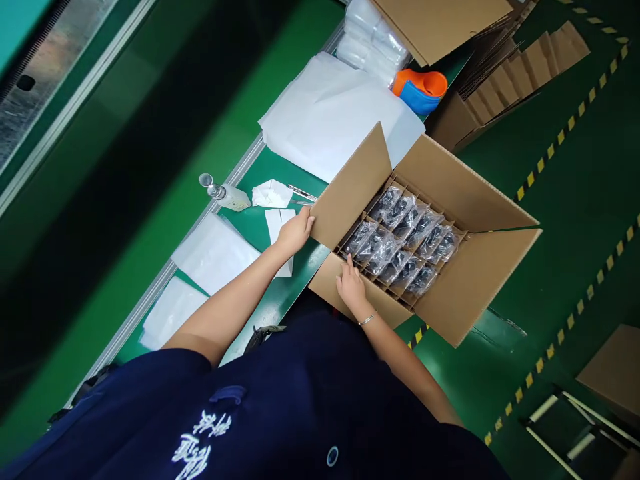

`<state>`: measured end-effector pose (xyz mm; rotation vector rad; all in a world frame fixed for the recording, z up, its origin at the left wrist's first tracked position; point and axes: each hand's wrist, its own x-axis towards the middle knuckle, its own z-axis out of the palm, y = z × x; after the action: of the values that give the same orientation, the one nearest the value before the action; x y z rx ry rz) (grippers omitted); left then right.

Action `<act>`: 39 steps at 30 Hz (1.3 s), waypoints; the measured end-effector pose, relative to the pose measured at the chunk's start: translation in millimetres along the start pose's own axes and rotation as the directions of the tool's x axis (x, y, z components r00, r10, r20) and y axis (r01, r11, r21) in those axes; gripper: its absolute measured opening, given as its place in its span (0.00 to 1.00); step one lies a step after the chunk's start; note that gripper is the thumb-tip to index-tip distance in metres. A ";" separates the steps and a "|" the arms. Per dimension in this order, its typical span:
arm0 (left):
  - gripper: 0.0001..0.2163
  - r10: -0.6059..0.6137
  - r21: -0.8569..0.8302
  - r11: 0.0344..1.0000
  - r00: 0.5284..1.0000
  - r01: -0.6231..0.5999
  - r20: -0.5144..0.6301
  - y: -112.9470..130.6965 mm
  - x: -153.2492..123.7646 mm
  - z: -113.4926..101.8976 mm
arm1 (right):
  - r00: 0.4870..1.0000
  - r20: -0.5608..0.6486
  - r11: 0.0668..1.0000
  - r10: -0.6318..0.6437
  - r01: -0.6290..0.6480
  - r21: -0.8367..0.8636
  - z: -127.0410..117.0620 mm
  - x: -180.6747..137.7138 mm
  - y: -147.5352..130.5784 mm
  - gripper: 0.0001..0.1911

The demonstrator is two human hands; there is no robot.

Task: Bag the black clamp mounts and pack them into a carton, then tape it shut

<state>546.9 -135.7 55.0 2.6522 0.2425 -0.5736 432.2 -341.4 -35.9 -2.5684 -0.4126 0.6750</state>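
An open cardboard box (pixel 467 293) has its flaps folded outward. Cardboard dividers (pixel 400 243) split its inside into cells, which hold several dark items in clear plastic bags (pixel 383 248); what these items are, I cannot make out. My left hand (pixel 297 231) is closed on the edge of the upper left flap (pixel 353 190), the thumb lying over it. At the near side of the box, my right hand (pixel 352 285) reaches over the lower flap (pixel 333 280). Its index finger is stretched out to the corner cell, and the other fingers are partly hidden.
On the green table (pixel 305 257) lie white sheets (pixel 335 110), plastic bags (pixel 215 253), a pump bottle (pixel 230 195), tweezers (pixel 303 193) and a blue and orange tape dispenser (pixel 423 90). Cardboard dividers (pixel 525 73) stand beyond the box. Yellow-black tape (pixel 560 337) marks the floor.
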 end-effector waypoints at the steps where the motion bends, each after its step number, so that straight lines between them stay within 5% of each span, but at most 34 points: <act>1: 0.19 -0.002 0.003 1.000 1.000 0.002 -0.001 0.7 -1.2 0.3 | 1.000 0.000 1.000 0.008 -0.008 0.000 -1.2 6.7 -3.0 0.22; 5: 0.19 0.008 0.001 1.000 1.000 -0.008 -0.007 2.6 -2.9 1.7 | 0.998 -0.011 0.999 0.054 -0.054 0.004 -6.0 9.6 1.7 0.18; 12: 0.20 0.021 0.002 1.000 1.000 -0.021 -0.015 3.0 -4.1 3.4 | 0.989 -0.032 0.989 0.145 -0.145 -0.005 -5.3 -31.1 27.7 0.18; 22: 0.19 0.002 0.030 1.000 1.000 -0.002 0.000 12.5 -8.1 0.0 | 1.000 0.007 1.000 0.017 -0.017 -0.013 -9.9 21.2 -12.8 0.15; 39: 0.20 -0.010 0.069 0.998 1.000 0.011 -0.017 15.3 -9.8 -1.1 | 0.961 -0.041 0.960 0.272 -0.268 0.079 -8.7 -49.0 41.1 0.17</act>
<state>542.4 -149.8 65.6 2.7247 0.2454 -0.5735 402.7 -398.6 -30.3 -2.5902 -0.0176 0.7010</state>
